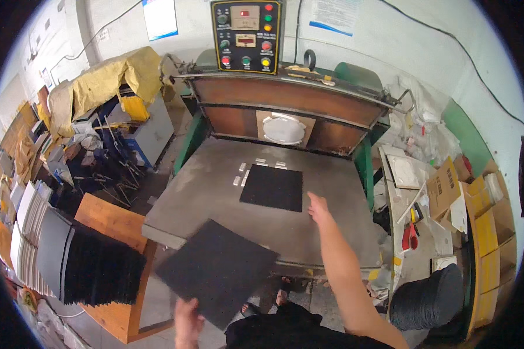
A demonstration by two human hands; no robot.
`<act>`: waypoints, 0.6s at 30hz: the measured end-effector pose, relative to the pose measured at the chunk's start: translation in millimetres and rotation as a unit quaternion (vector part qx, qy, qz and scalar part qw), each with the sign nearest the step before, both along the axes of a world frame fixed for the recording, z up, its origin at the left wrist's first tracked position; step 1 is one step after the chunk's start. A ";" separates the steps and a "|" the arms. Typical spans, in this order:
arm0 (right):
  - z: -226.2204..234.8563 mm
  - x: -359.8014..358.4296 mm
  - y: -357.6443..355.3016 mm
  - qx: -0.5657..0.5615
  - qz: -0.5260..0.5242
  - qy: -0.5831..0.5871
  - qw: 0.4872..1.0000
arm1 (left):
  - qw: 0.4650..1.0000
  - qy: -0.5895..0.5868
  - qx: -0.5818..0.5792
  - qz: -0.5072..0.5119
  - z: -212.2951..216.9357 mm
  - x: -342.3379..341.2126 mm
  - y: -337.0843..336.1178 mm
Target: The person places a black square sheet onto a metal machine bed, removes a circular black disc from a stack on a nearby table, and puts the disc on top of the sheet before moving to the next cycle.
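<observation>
My left hand (pixel 188 321) grips a black square sheet (pixel 218 270) by its lower left edge. The sheet is tilted, held in front of the near edge of a grey machine bed (pixel 186 189). On the bed lies a second black square sheet (pixel 273 187). Several small white pieces (pixel 240 171) sit along its far and left edges. My right hand (pixel 316 209) is over the bed just right of that second sheet, fingers stretched toward it and nothing visible in them. Whether it touches the bed cannot be made out.
Behind the bed stands a brown press frame with a control panel (pixel 247 38) above. At left, a wooden table (pixel 116 224) bears a stack of black sheets (pixel 102 264). Right are a cluttered bench (pixel 402 209), red-handled scissors (pixel 410 235) and a dark stack (pixel 428 299).
</observation>
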State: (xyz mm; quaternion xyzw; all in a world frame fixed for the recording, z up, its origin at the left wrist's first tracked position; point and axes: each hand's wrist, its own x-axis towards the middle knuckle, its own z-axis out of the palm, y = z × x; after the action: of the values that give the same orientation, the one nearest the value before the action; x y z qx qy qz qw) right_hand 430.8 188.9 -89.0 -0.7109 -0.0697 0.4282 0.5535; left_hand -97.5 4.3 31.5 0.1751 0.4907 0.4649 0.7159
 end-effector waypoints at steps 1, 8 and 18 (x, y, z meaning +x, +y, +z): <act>-8.8 -16.7 24.3 -0.027 0.003 0.019 0.999 | 0.999 -0.033 0.006 -0.013 9.0 22.7 -9.3; -111.4 50.6 99.1 -0.059 0.031 0.108 0.992 | 0.996 -0.019 -0.078 -0.042 1.4 97.9 -8.3; 21.9 63.5 46.0 0.148 0.118 0.333 0.924 | 0.970 -0.187 -0.084 -0.135 -81.2 232.4 91.2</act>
State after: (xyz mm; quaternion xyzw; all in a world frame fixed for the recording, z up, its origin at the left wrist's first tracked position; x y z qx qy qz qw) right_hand 494.3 235.0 -67.1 -0.4239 -0.0277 0.6874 0.5891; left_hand 134.9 95.5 -49.7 0.0892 0.3575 0.3460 0.8629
